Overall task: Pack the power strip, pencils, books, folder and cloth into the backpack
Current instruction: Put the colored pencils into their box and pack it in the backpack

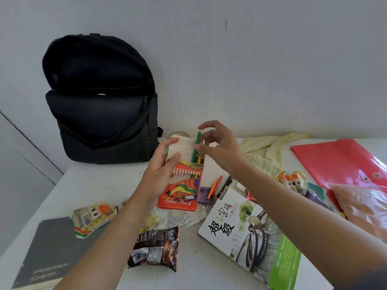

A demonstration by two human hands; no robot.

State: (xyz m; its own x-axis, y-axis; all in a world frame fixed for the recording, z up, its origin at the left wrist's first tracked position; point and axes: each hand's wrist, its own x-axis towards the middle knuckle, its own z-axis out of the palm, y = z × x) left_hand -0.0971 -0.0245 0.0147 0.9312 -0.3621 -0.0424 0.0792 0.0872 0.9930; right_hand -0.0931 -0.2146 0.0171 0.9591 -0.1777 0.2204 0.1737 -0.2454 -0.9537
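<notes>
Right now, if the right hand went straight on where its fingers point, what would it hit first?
Probably the raised flap of the pencil box, just left of the green pencil that the right hand pinches; the left hand holding the box lies beyond. Depth is unclear.

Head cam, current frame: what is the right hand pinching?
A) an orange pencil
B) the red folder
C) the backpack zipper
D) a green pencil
D: the right hand pinches the green pencil, whose lower end sits among the other pencils in the open pencil box that the left hand holds.
</notes>
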